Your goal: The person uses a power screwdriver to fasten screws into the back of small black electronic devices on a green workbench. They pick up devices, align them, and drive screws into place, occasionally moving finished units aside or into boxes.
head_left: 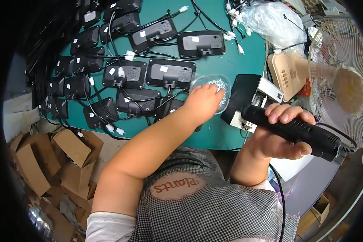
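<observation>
My left hand [205,103] reaches into a clear round tub [226,85], its fingers bent down among small silvery screws [220,84]. Its fingertips are hidden, so I cannot make out what they pinch. To the right, my right hand [280,135] is wrapped round a black electric screwdriver [306,133]. The tool is held up, tilted, its cable end toward the lower right. Close to the tub's left lie a black rectangular housing [171,73] with a white label and another black housing [138,101], partly under cables.
Several more black housings with cables and white connectors [130,55] cover the left of the green table [246,60]. A black and white box-shaped device [246,97] stands right of the tub. Beyond it is a fan [347,80]. Cardboard boxes [64,157] sit at lower left.
</observation>
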### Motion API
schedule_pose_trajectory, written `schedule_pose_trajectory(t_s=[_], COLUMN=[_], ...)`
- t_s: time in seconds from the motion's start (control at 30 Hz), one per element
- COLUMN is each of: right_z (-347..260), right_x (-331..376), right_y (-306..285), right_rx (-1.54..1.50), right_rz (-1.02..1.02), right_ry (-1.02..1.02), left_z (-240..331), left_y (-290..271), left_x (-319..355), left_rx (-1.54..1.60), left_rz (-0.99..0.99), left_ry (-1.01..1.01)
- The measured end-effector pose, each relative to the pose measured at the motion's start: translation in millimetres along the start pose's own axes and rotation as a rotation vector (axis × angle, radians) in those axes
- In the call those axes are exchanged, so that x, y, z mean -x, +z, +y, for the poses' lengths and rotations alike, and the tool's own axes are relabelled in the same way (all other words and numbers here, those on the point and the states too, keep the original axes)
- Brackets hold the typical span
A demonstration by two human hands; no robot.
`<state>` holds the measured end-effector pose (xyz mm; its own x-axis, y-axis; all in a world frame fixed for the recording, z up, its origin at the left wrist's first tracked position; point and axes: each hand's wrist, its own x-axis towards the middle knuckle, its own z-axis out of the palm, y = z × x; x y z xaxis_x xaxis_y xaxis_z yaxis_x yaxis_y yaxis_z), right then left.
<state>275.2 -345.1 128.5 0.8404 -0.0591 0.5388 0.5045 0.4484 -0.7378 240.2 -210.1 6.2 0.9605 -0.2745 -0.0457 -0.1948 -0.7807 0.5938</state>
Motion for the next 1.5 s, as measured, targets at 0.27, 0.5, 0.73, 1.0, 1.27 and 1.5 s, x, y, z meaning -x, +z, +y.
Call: schedule_pose_trajectory(t_s=[0.27,0.5,0.73,1.0,1.27,1.5], right_z=[-4.1,-1.0,3.0,17.1,44.1,67.4], right_x=[-0.6,-6.3,-5.3,8.9,54.1,82.4], right_y=[-40.3,-45.1,-33.0,26.5,112.0,162.3], right_rx=[-0.005,-0.078,-0.184,-0.403,-0.571,-0.618], right_rz=[0.030,0.057,0.029,-0.056,-0.200,-0.310], right_ry=[0.048,0.096,0.166,0.219,0.409,0.490], left_z=[-13.9,-16.9,-15.8,-17.3,-36.2,-61.3], left_y=[45.7,27.6,8.1,-50.2,-78.2,-84.5], left_x=[-27.8,-23.4,-3.9,78.5,174.5,220.5], left_rx=[0.099,1.767,1.972,1.706,1.719,1.658], left_rz=[-0.046,-0.180,-0.108,0.072,0.331,0.519], left_ry=[-0.095,-0.705,-0.565,-0.490,-0.515,-0.537])
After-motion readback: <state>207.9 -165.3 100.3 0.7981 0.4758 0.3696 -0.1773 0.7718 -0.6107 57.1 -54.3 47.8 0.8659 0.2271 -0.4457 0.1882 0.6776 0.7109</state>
